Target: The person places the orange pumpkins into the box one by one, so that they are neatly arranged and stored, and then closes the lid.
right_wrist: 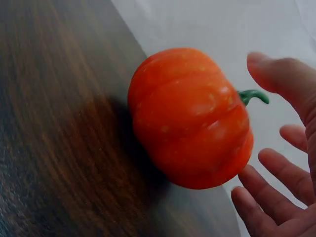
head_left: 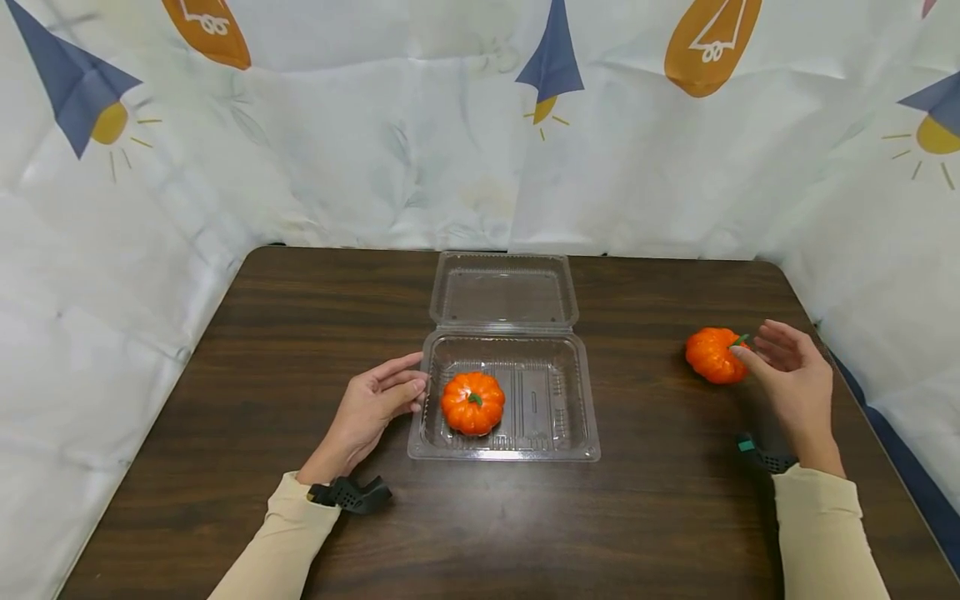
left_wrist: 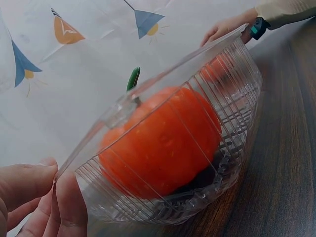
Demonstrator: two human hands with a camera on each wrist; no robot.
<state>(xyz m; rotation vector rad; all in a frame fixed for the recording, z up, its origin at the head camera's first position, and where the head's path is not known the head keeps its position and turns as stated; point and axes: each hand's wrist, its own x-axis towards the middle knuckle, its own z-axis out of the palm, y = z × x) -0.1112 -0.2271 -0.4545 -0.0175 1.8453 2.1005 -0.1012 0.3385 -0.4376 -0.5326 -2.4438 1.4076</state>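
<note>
The loose pumpkin (head_left: 714, 355) lies at three o'clock near the table's (head_left: 262, 350) right edge; the right hand (head_left: 791, 387), fingers spread, hovers just beside it and should probably cup it evenly; the left hand (head_left: 375, 408), relaxed, touches the open clamshell box (head_left: 555, 417) at centre, whose right half beside the boxed pumpkin (head_left: 472, 402) has room.

The left hand (left_wrist: 34, 197) is getting cut off by the left wrist picture's edge. The far pumpkin (left_wrist: 217, 69) is looking blurry through the box (left_wrist: 237, 98). The right hand (right_wrist: 281, 163) is running off the right wrist picture.
</note>
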